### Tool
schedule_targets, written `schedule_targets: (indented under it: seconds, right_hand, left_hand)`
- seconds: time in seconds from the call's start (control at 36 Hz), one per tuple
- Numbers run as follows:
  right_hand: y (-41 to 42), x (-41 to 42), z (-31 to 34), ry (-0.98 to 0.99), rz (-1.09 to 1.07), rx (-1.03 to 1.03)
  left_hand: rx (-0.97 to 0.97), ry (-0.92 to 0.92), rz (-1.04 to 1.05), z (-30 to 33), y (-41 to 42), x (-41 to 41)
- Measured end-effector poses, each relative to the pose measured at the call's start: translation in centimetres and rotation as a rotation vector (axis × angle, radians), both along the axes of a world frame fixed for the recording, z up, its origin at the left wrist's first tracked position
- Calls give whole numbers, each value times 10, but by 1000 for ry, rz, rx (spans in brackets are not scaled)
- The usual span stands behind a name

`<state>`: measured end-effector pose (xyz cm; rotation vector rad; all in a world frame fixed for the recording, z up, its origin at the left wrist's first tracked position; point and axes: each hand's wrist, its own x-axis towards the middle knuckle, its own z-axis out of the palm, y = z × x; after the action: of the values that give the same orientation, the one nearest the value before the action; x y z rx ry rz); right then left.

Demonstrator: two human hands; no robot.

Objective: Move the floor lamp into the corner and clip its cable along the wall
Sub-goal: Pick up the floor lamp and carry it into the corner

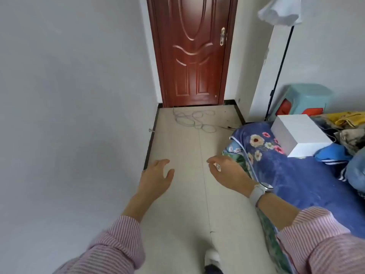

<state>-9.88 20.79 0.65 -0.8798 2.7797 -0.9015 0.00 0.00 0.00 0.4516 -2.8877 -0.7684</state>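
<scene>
The floor lamp stands at the far right against the wall, with a thin black pole [280, 70] and a white shade [280, 10] at the top edge. A grey cable [189, 119] lies in loose loops on the floor in front of the door, and one end runs right toward the bed. My left hand [156, 178] hovers over the floor near the left wall, fingers apart and empty. My right hand [229, 175], with a watch on the wrist, pinches a small pale clip-like piece [217, 167] between its fingertips. Both hands are well short of the cable and the lamp.
A brown door [191, 56] closes off the end of the narrow passage. A bed with a blue floral cover [286, 175] lines the right side and carries a white box [300, 133] and clothes. A pale blue stool [308, 97] stands by the lamp. A door stop [151, 130] sticks out of the left wall.
</scene>
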Motion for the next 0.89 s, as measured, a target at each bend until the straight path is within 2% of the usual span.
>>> schedule_targets:
  seconds: [0.14, 0.31, 0.44, 0.58, 0.78, 0.89]
  right_hand:
    - [-21, -91, -34, -104, -51, -13]
    - [-52, -213, -60, -196, -70, 42]
    - [-88, -289, -71, -239, -60, 89]
    - [-138, -356, -79, -339, -52, 36]
    - [-212, -478, -103, -312, -118, 72]
    - [-248, -548, -108, -308, -171, 90]
  left_hand:
    - [-4, -77, 19, -31, -24, -90]
    - [-3, -123, 11, -39, -56, -216]
    - [35, -150, 35, -43, -84, -286]
    - [119, -168, 114, -55, -125, -345]
    - [135, -171, 101, -83, -202, -474]
    - [48, -171, 27, -90, -244, -550]
